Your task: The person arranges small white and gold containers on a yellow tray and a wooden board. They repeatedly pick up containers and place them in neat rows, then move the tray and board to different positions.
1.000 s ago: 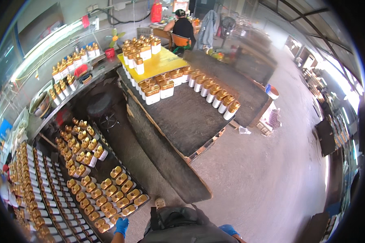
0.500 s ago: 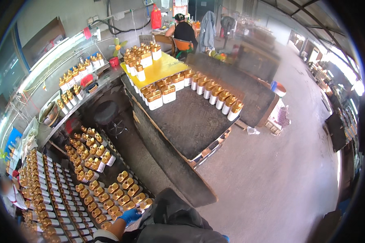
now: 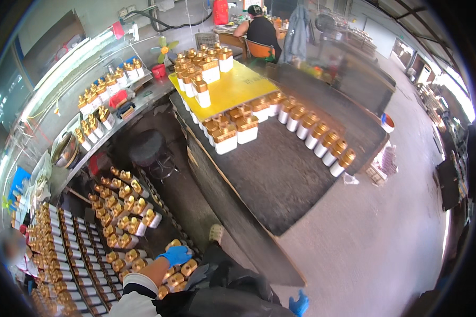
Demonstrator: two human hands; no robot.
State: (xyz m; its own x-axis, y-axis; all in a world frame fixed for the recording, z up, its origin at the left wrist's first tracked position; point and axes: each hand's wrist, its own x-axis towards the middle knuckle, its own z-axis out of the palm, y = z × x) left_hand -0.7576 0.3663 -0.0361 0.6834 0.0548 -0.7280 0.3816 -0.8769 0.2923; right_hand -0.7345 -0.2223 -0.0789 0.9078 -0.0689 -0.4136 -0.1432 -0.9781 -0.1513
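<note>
My left hand (image 3: pixel 177 255), in a blue glove, reaches down into the rows of white bottles with gold tops. Its fingers curve down around a gold-topped bottle (image 3: pixel 173 244), and the fingertips are partly hidden. More such bottles (image 3: pixel 188 267) stand close beside the hand. At the lower edge, away from the bottles, my right hand (image 3: pixel 299 304), also blue-gloved, hangs with its fingers apart and nothing in it.
A dark-topped table (image 3: pixel 280 185) carries a row of bottles and a yellow board (image 3: pixel 238 90) with a bottle cluster. Dense bottle rows (image 3: pixel 74 264) fill the lower left. A black stool (image 3: pixel 147 147) stands by the curved bench (image 3: pixel 95 150). A person (image 3: pixel 262 34) sits at the back.
My left hand has moved forward over the bottles. My right hand has come further into view at the lower edge. The view has shifted, and my shoe now shows beside the table.
</note>
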